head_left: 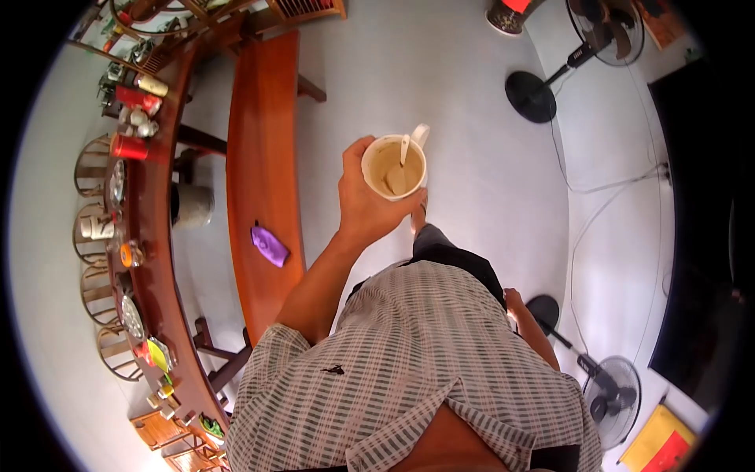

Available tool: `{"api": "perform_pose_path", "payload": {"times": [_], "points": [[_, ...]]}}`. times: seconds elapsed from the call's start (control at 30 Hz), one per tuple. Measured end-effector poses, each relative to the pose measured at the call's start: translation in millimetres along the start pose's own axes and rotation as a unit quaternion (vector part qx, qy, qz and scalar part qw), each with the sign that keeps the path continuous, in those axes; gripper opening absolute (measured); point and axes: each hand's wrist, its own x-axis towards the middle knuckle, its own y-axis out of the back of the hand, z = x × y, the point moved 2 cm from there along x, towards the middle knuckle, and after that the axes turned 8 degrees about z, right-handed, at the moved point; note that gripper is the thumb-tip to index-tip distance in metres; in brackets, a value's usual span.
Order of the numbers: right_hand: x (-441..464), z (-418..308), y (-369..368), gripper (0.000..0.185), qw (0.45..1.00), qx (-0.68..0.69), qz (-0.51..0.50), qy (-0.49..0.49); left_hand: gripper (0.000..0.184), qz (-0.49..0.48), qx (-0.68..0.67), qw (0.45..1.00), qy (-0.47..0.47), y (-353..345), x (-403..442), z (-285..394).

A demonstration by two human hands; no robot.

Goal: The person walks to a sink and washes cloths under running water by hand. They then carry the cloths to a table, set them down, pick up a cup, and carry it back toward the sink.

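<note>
My left hand (373, 200) is wrapped round a white mug (425, 135) in front of my body. The mug's handle points up and to the right. A white spoon (404, 149) leans inside it, and the inner wall looks stained light brown. My right hand (513, 299) hangs low at my right side, partly hidden by my body and small in view; its fingers cannot be made out.
To the left stand a wooden bench (263, 157) with a purple pouch (270, 246) and a long table (149, 236) bearing jars and trays. Chairs line its far side. On the right are two black fans (531, 97), cables on the floor (605, 189) and a dark screen (700, 236).
</note>
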Motion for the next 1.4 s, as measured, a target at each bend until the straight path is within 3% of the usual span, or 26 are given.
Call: {"api": "perform_pose_path", "payload": {"times": [0.07, 0.13, 0.2, 0.3, 0.43, 0.5, 0.67, 0.8, 0.93, 0.97, 1.07, 1.2, 1.23, 1.33, 1.4], "points": [[59.6, -17.6, 36.1, 0.021, 1.0, 0.005, -0.012, -0.021, 0.088, -0.014, 0.004, 1.0, 0.016, -17.0, 53.3, -6.8], [135.2, -33.2, 76.0, 0.023, 0.997, -0.054, -0.032, 0.048, 0.086, -0.022, 0.045, 0.998, 0.028, -28.2, 102.9, -5.0], [218.6, -49.2, 116.2, 0.031, 0.998, -0.021, -0.042, 0.033, 0.089, -0.015, 0.06, 0.998, 0.018, -36.5, 150.6, -5.2], [324.6, -120.9, 216.6, 0.034, 0.992, -0.107, -0.024, 0.065, 0.089, 0.014, 0.078, 0.997, 0.021, -48.5, 209.6, -18.1], [466.2, -218.4, 313.9, 0.031, 0.987, -0.056, 0.066, 0.138, 0.087, 0.052, 0.097, 0.994, 0.002, -58.0, 285.4, -61.9], [523.7, -262.5, 344.0, 0.03, 0.972, -0.019, 0.131, 0.192, 0.085, 0.06, 0.093, 0.993, 0.036, -64.1, 328.2, -80.0], [622.7, -341.6, 385.4, 0.03, 0.981, 0.043, 0.104, 0.161, 0.085, 0.059, 0.119, 0.99, 0.042, -74.3, 455.8, -131.0], [665.8, -347.0, 407.3, 0.033, 0.987, -0.052, -0.018, 0.15, 0.09, 0.033, 0.15, 0.987, 0.046, -92.7, 585.3, -128.7], [700.0, -338.7, 445.8, 0.035, 1.0, 0.008, -0.001, 0.002, 0.092, -0.028, 0.171, 0.985, 0.007, -119.1, 710.3, -141.3], [716.1, -325.4, 442.9, 0.035, 0.999, 0.0, 0.035, 0.004, 0.092, -0.037, 0.166, 0.985, -0.005, -129.5, 741.5, -142.0], [756.6, -300.3, 444.0, 0.033, 0.995, 0.054, 0.006, -0.082, 0.09, -0.045, 0.144, 0.988, -0.042, -167.2, 830.5, -149.8], [832.9, -289.0, 466.0, 0.033, 0.992, 0.028, -0.076, -0.095, 0.088, -0.031, 0.105, 0.992, -0.057, -233.9, 937.9, -168.1], [853.9, -288.0, 475.9, 0.04, 0.983, 0.049, -0.104, -0.14, 0.087, -0.03, 0.09, 0.994, -0.049, -251.6, 962.0, -172.6], [944.1, -275.5, 511.2, 0.04, 0.981, 0.051, -0.114, -0.146, 0.083, -0.022, 0.111, 0.992, -0.057, -302.0, 1030.7, -176.1], [1003.7, -303.6, 580.8, 0.041, 0.99, 0.019, -0.075, -0.117, 0.088, -0.042, 0.114, 0.992, -0.029, -330.1, 1078.9, -173.4]]}}
